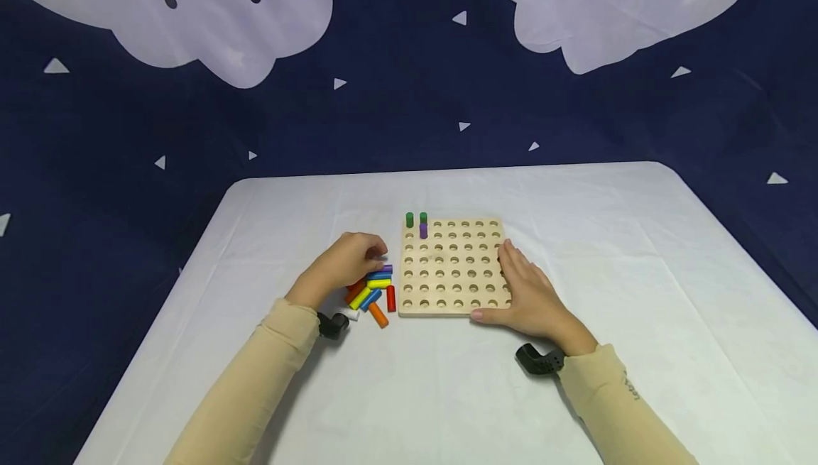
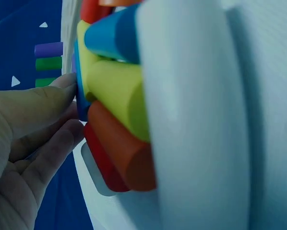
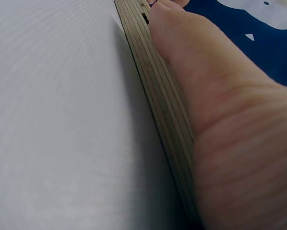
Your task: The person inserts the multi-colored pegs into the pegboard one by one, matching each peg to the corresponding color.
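A square wooden pegboard with rows of round holes lies on the table. Two green pegs stand in its back row at the left, and a purple peg stands just in front of one. Left of the board is a small pile of coloured pegs, among them a yellow peg and a blue peg. My left hand is over the pile's back end, thumb tip beside a lying purple peg. My right hand rests on the board's front right corner, fingers spread along the right edge.
A white cloth covers the table. A red peg and an orange peg lie at the pile's near side, with a white peg to their left. Behind the table hangs a dark blue backdrop with clouds and triangles.
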`<state>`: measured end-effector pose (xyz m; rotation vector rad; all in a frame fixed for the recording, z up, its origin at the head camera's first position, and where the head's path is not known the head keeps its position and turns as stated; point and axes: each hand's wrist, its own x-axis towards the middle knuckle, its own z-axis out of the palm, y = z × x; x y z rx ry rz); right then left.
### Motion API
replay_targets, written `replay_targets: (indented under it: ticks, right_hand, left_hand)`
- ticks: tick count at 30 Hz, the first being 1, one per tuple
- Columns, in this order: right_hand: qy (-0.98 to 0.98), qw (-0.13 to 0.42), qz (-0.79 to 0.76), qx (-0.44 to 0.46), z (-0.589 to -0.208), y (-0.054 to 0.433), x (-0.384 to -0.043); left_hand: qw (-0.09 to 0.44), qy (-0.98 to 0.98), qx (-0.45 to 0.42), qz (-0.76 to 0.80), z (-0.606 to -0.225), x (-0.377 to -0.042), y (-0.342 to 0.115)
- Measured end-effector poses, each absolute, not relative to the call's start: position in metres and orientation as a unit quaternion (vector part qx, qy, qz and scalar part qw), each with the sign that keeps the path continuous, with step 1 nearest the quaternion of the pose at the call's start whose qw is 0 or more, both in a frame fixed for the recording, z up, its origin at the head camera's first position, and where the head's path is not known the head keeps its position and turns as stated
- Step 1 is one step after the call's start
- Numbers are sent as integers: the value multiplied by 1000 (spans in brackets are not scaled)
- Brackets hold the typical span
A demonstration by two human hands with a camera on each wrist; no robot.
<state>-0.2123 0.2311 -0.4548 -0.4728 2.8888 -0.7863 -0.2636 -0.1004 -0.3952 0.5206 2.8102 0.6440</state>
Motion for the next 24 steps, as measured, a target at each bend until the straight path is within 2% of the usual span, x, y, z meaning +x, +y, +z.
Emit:
replay_targets:
  ticks: [19,24]
  right_hand:
    - [949,48,-266,-162,-454,232,-212]
    - [950,55,-263,-158,-454,232,-212]
  left_hand:
    - [82,957,259,105,-399,-265,-88]
    - [83,958,247,124,-402,-269,-86]
